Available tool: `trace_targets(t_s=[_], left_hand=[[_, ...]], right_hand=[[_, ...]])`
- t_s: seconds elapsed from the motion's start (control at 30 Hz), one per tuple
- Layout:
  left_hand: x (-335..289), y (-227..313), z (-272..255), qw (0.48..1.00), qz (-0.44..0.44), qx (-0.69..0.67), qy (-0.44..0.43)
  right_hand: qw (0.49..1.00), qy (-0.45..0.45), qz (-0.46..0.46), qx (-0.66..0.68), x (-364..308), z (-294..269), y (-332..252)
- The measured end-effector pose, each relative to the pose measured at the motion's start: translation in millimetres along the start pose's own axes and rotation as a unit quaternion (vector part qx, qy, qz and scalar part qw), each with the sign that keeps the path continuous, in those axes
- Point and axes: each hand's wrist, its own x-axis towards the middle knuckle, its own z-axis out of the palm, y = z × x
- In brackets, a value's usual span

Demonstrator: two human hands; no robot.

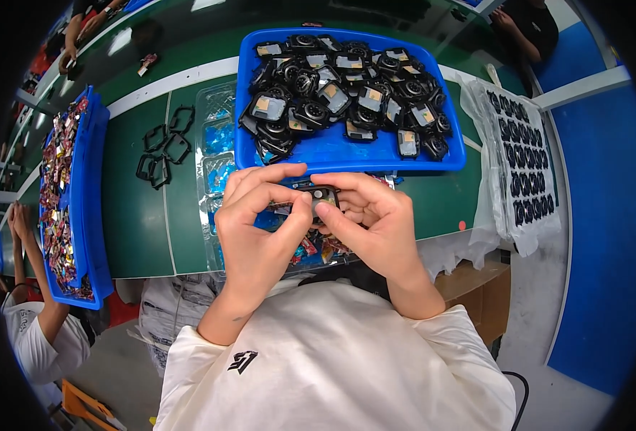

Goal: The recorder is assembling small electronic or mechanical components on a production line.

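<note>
Both hands meet in front of my chest around a small black watch casing (326, 192) with a silvery-grey inside. My left hand (257, 219) pinches its left side between thumb and fingertips. My right hand (379, 223) grips the right side, its thumb pressed on the inner face and its fingers curled behind. My fingertips cover much of the casing. Just beyond my hands stands a blue tray (397, 162) heaped with similar black casings (372, 100). Below my hands, small red and metallic parts (307, 250) are partly hidden.
A clear plastic tray (206, 108) with blue pieces lies left of the blue tray. Several black frames (178, 147) rest farther left, near a blue bin (96, 208) of small parts. Rows of black casings (525, 154) sit at right. Other people work at left and far side.
</note>
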Motion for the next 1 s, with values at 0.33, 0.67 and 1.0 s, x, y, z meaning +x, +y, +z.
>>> trace_targets(t_s=[0.33, 0.67, 1.0], left_hand=[[-1.6, -0.5, 3.2, 1.0, 0.003, 0.0, 0.007], [-6.0, -0.1, 6.2, 1.0, 0.016, 0.011, 0.013], [-8.8, 4.6, -7.1, 0.994, 0.1, 0.024, 0.025]], right_hand=[[0.998, 0.021, -0.022, -0.048, -1.8, 1.8, -0.8], [0.987, 0.064, -0.093, -0.117, 0.5, 3.6, -0.8], [0.997, 0.048, -0.053, 0.037, 6.2, -0.2, -5.0]])
